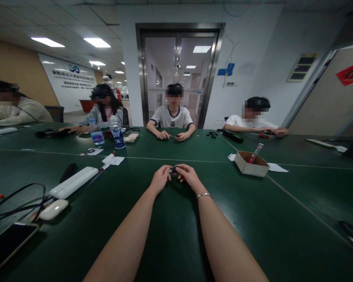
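Where writing appeared, none of it could be read. The two water bottles (117,135) toward the far-left part of the table (176,243) carried blue labels. The wall sign (73,80) behind them showed a blue logo above lines of print. The red banner (351,72) on the door at the right bore dark characters. All of this text was too small to make out.

The small dark part (173,170) was at the middle of the table, well in from every edge and just above the green surface. It looked black or dark grey, short and narrow; its shape was otherwise too small to tell. The left hand (160,179) pinched its left end with curled fingers. The right hand (190,176) pinched the right end in the same way, and the fingertips of both hands nearly met over the part. A silver bracelet (204,195) circled the right wrist.

Toward the right edge stood a cardboard box (250,166) with its top open and a red and silver pen-like tool (256,152) leaning out of it. Toward the left edge lay a long white case (73,182), a white oval device (53,209) and black cables (17,199). A phone (8,243) with a dark screen lay at the near-left corner. At the far edge, a person (172,117) sat opposite with both hands resting on the table.
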### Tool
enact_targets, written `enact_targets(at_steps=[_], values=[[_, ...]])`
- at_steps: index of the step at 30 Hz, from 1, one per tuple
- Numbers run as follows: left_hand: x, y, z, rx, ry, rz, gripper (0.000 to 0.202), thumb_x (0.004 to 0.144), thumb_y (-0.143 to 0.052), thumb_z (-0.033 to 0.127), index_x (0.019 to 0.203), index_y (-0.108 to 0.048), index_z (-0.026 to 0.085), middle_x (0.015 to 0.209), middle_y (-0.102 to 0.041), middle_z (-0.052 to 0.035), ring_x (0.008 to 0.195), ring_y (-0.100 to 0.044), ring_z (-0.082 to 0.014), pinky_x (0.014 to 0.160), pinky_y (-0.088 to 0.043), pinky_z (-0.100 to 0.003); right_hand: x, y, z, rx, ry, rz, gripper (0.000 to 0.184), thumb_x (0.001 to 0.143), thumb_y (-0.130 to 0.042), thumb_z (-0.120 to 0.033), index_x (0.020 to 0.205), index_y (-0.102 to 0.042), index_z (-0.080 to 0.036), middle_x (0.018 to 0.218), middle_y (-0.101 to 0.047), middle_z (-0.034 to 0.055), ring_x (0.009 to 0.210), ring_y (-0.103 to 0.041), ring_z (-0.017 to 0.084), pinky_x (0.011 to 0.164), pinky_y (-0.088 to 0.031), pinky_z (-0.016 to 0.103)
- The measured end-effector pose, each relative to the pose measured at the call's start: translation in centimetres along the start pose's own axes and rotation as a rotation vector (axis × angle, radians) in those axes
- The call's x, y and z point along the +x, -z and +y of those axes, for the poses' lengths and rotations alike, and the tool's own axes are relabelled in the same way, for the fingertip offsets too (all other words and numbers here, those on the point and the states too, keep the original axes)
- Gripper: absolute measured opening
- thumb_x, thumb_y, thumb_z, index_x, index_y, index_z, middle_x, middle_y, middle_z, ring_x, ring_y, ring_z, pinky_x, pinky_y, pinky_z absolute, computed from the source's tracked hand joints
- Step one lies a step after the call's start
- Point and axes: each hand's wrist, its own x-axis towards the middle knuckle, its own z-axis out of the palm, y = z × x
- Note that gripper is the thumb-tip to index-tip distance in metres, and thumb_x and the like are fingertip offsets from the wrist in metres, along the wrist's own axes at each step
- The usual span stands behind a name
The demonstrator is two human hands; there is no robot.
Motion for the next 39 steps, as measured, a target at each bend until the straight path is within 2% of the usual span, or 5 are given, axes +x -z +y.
enact_targets(at_steps=[11, 17, 23, 30, 39], values=[[-0.3, 0.0, 1.1, -0.094, 0.041, 0.039, 0.026, 0.082, -0.051, 0.031, 0.099, -0.063, 0.016, 0.064, -0.055, 0.0011, 0.057, -0.050, -0.0118, 0.056, -0.038, -0.023, -0.3, 0.0, -0.1, -0.018, 0.036, -0.017, 0.035, 0.070, -0.073, -0.038, 0.096, -0.068, -0.015, 0.072, -0.069, 0.0041, 0.049, -0.056, 0.010, 0.042, -0.044, 0.018], [-0.3, 0.0, 0.6, -0.063, -0.005, 0.035, 0.034, 0.089, -0.042, 0.042, 0.101, -0.063, 0.017, 0.063, -0.055, 0.0009, 0.056, -0.049, -0.0128, 0.055, -0.039, -0.024, -0.5, -0.2, -0.2, -0.032, 0.055, -0.022, 0.034, 0.070, -0.072, -0.039, 0.094, -0.068, -0.015, 0.070, -0.069, 0.0038, 0.050, -0.057, 0.011, 0.042, -0.043, 0.018], [-0.3, 0.0, 0.7, -0.029, 0.046, 0.056, 0.027, 0.084, -0.049, 0.029, 0.106, -0.062, 0.019, 0.083, -0.062, -0.0024, 0.065, -0.053, -0.0125, 0.059, -0.042, -0.023, -0.3, -0.2, -0.1, -0.033, 0.071, -0.013, 0.034, 0.069, -0.071, -0.038, 0.093, -0.067, -0.015, 0.069, -0.068, 0.0030, 0.049, -0.056, 0.011, 0.040, -0.042, 0.018], [-0.1, 0.0, 0.3, 0.077, 0.006, 0.087, 0.036, 0.092, -0.037, 0.043, 0.098, -0.063, 0.018, 0.057, -0.051, 0.0025, 0.056, -0.050, -0.0137, 0.056, -0.037, -0.024, -0.1, -0.3, -0.3, -0.015, 0.043, -0.007, 0.030, 0.070, -0.070, -0.034, 0.094, -0.067, -0.015, 0.070, -0.069, 0.0035, 0.049, -0.056, 0.011, 0.040, -0.042, 0.017], [-0.9, 0.2, 0.5, 0.027, 0.010, 0.129, 0.029, 0.089, -0.048, 0.037, 0.107, -0.062, 0.019, 0.089, -0.062, -0.0046, 0.077, -0.057, -0.0158, 0.062, -0.043, -0.024, -0.6, -0.8, -0.3, -0.046, 0.037, -0.001, 0.025, 0.074, -0.069, -0.033, 0.091, -0.067, -0.015, 0.067, -0.069, 0.0030, 0.049, -0.056, 0.011, 0.042, -0.042, 0.018]])
